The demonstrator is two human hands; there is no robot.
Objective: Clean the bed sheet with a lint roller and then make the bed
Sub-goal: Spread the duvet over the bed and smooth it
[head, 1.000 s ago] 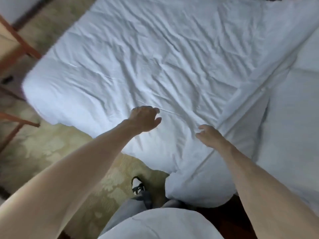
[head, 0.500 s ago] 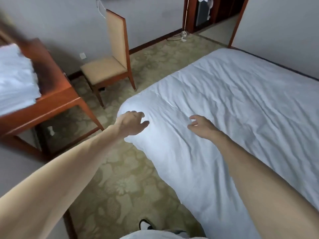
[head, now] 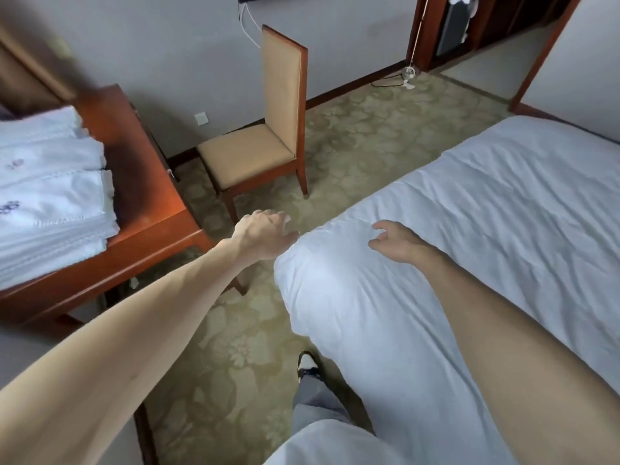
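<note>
Tan upholstered chair (head: 265, 142) against the grey wall, folded white linens (head: 50, 196) on a wooden desk (head: 151, 209), short of its right edge, patterned carpet (head: 369, 139)

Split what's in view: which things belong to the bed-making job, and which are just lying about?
Job:
white bed cover
left hand, at its near corner
right hand, over the cover, holding nothing

Lying about:
chair
wooden desk
folded white linen on the desk

No lint roller in view.
</note>
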